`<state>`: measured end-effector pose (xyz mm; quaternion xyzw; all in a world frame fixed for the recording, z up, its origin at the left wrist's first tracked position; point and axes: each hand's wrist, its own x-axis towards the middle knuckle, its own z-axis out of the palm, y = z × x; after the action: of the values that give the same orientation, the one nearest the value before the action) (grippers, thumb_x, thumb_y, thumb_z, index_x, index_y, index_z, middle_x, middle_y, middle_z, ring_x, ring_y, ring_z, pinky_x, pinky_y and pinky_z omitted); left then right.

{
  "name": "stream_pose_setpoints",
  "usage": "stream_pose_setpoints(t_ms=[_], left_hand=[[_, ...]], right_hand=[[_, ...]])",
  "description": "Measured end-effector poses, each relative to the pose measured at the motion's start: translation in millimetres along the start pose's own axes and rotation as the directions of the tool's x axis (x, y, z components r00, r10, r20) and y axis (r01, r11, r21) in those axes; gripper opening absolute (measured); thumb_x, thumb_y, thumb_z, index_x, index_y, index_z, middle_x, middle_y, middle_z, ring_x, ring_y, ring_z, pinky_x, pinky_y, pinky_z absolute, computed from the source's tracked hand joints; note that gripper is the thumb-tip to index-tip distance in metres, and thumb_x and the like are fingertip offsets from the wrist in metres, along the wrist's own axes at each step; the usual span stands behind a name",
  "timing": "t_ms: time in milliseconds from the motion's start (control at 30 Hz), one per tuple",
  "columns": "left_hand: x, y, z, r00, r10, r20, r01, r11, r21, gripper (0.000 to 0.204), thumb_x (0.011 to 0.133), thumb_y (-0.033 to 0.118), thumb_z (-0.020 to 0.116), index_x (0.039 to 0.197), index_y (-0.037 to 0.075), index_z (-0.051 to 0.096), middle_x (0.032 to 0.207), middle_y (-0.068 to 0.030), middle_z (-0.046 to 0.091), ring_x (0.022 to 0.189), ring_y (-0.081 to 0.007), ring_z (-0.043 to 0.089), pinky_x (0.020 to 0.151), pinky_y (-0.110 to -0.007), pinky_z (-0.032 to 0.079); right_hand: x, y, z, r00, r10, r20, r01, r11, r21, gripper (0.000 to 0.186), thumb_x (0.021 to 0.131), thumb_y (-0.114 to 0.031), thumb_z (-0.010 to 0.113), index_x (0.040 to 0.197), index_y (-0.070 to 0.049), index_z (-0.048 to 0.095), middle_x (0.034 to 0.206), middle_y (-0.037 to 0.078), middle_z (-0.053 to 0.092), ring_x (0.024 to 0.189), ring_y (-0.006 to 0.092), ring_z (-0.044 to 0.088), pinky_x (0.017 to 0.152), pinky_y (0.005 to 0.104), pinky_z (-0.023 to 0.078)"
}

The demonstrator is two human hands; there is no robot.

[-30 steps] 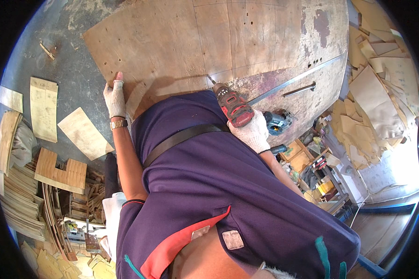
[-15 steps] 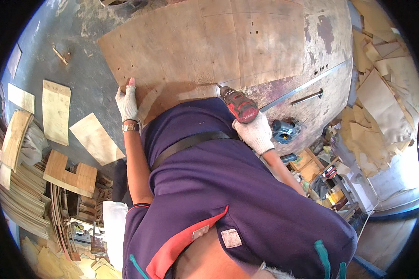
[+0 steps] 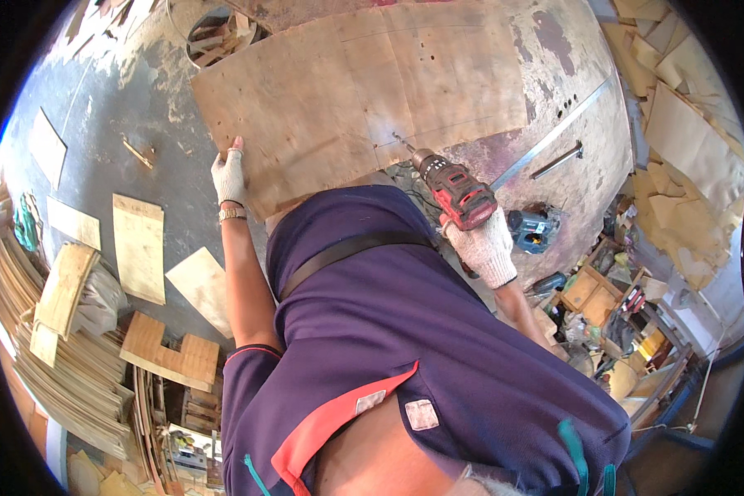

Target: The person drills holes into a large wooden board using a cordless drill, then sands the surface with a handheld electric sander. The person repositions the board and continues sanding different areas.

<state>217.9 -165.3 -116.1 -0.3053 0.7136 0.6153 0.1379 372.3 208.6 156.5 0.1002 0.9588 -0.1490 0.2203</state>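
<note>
A broad brown plywood sheet point(image 3: 306, 99) lies in front of me, with pencil lines and several small holes in it. My left hand point(image 3: 230, 178), in a white glove with bare fingertips, grips its near left corner, thumb on top. In my gloved right hand point(image 3: 486, 246) is a red and black cordless drill point(image 3: 455, 190), held by its handle, which the hand and drill body mostly hide. The long bit points away from me over the sheet's near edge, beside a pencil line. Whether the tip touches the wood I cannot tell.
Right of the sheet lie a metal straightedge point(image 3: 554, 132), a dark bar point(image 3: 557, 160) and a blue power tool point(image 3: 531, 230). Loose wood pieces point(image 3: 139, 248) and a notched board point(image 3: 170, 350) are on the left. A bucket of offcuts point(image 3: 220, 37) stands at the far side.
The view has shifted, showing more of the far side. The drill has moved right and is tilted more, and more of its bit shows. My left hand keeps its grip on the corner.
</note>
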Motion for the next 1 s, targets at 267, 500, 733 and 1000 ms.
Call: stream_pose_setpoints(t_ms=[267,500,733,1000], left_hand=[[45.7,27.6,-35.3,0.996,0.054,0.069,-0.058,0.997,0.051,0.050,0.092,0.039,0.079,0.117,-0.003,0.069,0.115,-0.0059,0.070,0.104,-0.0143,0.062,0.094,-0.030,0.048],[52.3,7.7,-100.6,0.999,-0.024,0.041,0.022,0.999,0.039,0.063,0.091,0.045,0.078,0.125,-0.005,0.063,0.122,-0.0090,0.066,0.109,-0.0173,0.059,0.095,-0.033,0.048],[60.2,-8.7,-173.3,0.997,-0.064,-0.047,0.073,0.971,0.230,0.061,0.091,0.049,0.078,0.119,-0.004,0.067,0.116,-0.0085,0.068,0.106,-0.0181,0.060,0.093,-0.033,0.048],[32.1,-31.4,-210.3,0.956,0.022,-0.293,0.083,0.936,0.341,0.074,0.093,0.062,0.067,0.117,-0.008,0.071,0.101,-0.0099,0.071,0.090,-0.0172,0.061,0.084,-0.033,0.050]], right_hand=[[-28.5,-5.2,21.0,0.979,0.201,0.034,-0.203,0.964,0.172,0.045,0.089,-0.038,0.072,0.125,-0.012,0.071,0.126,0.016,0.066,0.114,0.0384,0.061,0.097,0.0485,0.050],[-39.7,2.8,35.0,0.959,0.283,-0.029,-0.262,0.918,0.299,0.049,0.088,-0.043,0.068,0.126,-0.012,0.069,0.121,0.019,0.069,0.111,0.0395,0.064,0.094,0.0482,0.052],[-27.8,0.4,33.5,0.951,0.290,-0.105,-0.238,0.906,0.351,0.044,0.085,-0.038,0.073,0.120,-0.011,0.071,0.109,0.020,0.072,0.102,0.0407,0.068,0.086,0.0490,0.055],[-6.2,-3.5,22.7,0.950,0.313,-0.001,-0.292,0.885,0.362,0.044,0.083,-0.035,0.075,0.118,-0.010,0.071,0.104,0.020,0.073,0.098,0.0422,0.069,0.083,0.0500,0.055]])
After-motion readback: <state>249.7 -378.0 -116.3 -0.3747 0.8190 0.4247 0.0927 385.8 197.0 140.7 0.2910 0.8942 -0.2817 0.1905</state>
